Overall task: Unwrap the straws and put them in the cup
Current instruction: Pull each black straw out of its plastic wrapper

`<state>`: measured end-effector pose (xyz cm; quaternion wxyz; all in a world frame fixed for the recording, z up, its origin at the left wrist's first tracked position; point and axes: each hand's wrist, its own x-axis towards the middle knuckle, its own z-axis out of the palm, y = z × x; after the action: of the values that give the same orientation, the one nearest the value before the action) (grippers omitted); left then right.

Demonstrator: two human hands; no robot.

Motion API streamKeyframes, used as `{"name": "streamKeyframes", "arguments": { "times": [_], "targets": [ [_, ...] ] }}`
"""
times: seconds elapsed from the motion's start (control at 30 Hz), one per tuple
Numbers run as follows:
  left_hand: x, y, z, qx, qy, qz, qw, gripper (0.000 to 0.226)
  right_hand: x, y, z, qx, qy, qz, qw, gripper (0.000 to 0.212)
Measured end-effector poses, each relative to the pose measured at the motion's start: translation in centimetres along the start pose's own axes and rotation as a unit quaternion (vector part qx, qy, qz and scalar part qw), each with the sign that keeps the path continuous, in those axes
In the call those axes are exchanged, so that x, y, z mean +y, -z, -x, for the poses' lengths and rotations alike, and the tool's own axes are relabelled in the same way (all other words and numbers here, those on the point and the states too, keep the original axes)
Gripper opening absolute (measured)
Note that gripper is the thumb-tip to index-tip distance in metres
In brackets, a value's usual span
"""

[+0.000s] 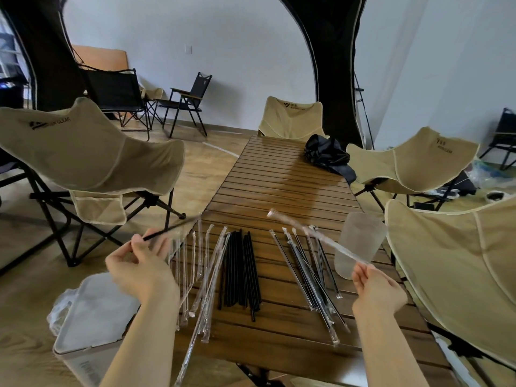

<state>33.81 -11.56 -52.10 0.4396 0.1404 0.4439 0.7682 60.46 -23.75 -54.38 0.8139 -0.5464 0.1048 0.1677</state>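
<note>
Notably blurred: left hand (139,266) straw (170,230), right hand (375,289) wrapper (321,238).

Brand logos (49,122) on beige chairs (92,163), lettering (small, blurred) unreadable

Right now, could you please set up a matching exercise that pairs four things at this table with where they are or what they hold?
Things:
1. left hand
2. right hand
3. cup
4. bare black straws

States:
A. lying bundled mid-table
B. pinches an empty clear wrapper
C. stands upright near the table's right edge
D. pinches a black straw

Pairs: 1-D, 2-B, 3-C, 4-A
</note>
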Motion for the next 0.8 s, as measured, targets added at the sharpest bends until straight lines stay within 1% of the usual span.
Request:
{"name": "streamKeyframes", "arguments": {
  "times": [0.07,0.1,0.17,0.23,0.27,0.3,0.37,0.47,0.57,0.6,0.67,0.73,0.8],
  "targets": [
    [0.1,0.1,-0.2,0.022,0.007,0.018,1.000,0.014,-0.1,0.1,-0.1,0.022,0.008,-0.017,1.000,0.020],
    [-0.1,0.1,-0.2,0.015,0.007,0.011,1.000,0.014,0.0,0.0,-0.1,0.027,0.013,-0.019,0.999,0.020],
    [-0.7,-0.2,0.3,-0.036,-0.003,-0.035,0.999,0.012,0.3,-0.1,0.2,0.018,0.018,-0.011,1.000,0.019],
    [-1.8,-0.6,1.5,-0.115,-0.036,-0.114,0.986,0.007,0.7,-0.4,0.5,-0.005,0.022,0.007,1.000,0.018],
    [-2.4,-0.8,2.2,-0.159,-0.068,-0.171,0.970,0.005,0.9,-0.6,0.7,-0.018,0.026,0.020,0.999,0.017],
    [-3.1,-0.9,2.8,-0.205,-0.103,-0.231,0.945,0.007,1.1,-0.7,0.8,-0.029,0.031,0.031,0.999,0.015],
    [-4.8,-0.8,3.7,-0.304,-0.147,-0.330,0.882,0.011,1.2,-1.0,1.1,-0.047,0.042,0.051,0.997,0.010],
    [-7.0,-0.1,4.0,-0.431,-0.142,-0.422,0.784,0.016,1.2,-1.2,1.3,-0.071,0.060,0.076,0.993,0.006],
    [-8.1,0.6,3.6,-0.501,-0.129,-0.501,0.694,0.020,1.5,-1.4,1.4,-0.097,0.099,0.131,0.982,0.006],
    [-8.2,0.7,3.5,-0.513,-0.121,-0.521,0.672,0.021,1.6,-1.4,1.6,-0.107,0.117,0.154,0.975,0.005],
    [-8.4,0.9,3.2,-0.534,-0.103,-0.539,0.644,0.022,1.9,-1.5,1.9,-0.135,0.157,0.198,0.958,0.004],
    [-8.4,0.9,3.1,-0.555,-0.097,-0.543,0.623,0.023,2.1,-1.8,2.2,-0.172,0.195,0.247,0.934,0.004],
    [-8.2,0.9,3.1,-0.568,-0.093,-0.539,0.615,0.026,2.5,-2.3,2.5,-0.210,0.218,0.298,0.905,0.003]
  ]
}}
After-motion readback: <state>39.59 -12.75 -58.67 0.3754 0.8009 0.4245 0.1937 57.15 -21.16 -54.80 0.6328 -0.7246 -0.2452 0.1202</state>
